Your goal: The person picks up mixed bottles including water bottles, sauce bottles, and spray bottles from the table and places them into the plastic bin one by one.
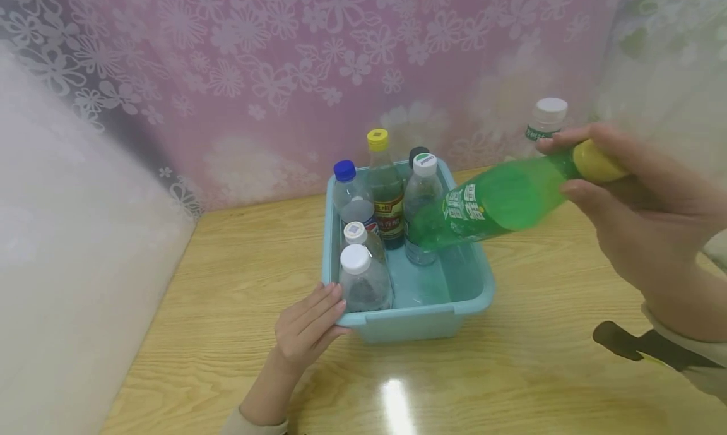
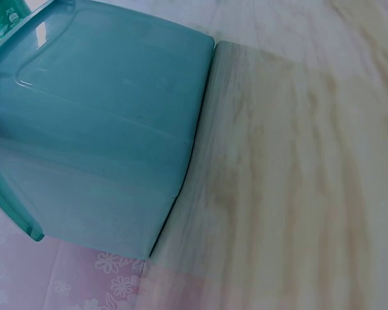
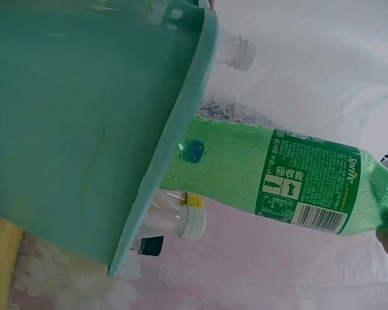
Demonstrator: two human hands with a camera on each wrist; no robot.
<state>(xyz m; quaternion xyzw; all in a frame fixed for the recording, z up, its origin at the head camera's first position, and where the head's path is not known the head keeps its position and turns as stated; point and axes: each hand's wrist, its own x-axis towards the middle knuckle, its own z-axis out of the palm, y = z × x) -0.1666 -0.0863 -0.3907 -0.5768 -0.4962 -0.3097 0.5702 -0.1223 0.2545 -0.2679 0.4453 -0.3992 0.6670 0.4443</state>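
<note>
My right hand [image 1: 653, 214] pinches a green Sprite bottle [image 1: 511, 192] by its neck and yellow cap. The bottle slants down leftward, its base over the inside of a light-blue plastic basin [image 1: 411, 326]; in the right wrist view the basin's rim hides the base of the Sprite bottle [image 3: 304, 184]. At the basin's front left corner my left hand [image 1: 309, 324] holds the rim, fingers over it and thumb below. Inside stand a blue-capped bottle [image 1: 352, 198], a yellow-capped vinegar bottle [image 1: 386, 185], a clear white-capped bottle [image 1: 423, 185] and several others.
A white-capped bottle [image 1: 545, 116] stands outside the basin at the back right, partly behind my right hand. The wooden table [image 1: 255, 252] meets a pink flowered curtain [image 1: 284, 107] at the back. A whitish sheet [image 1: 85, 252] lies along the left side.
</note>
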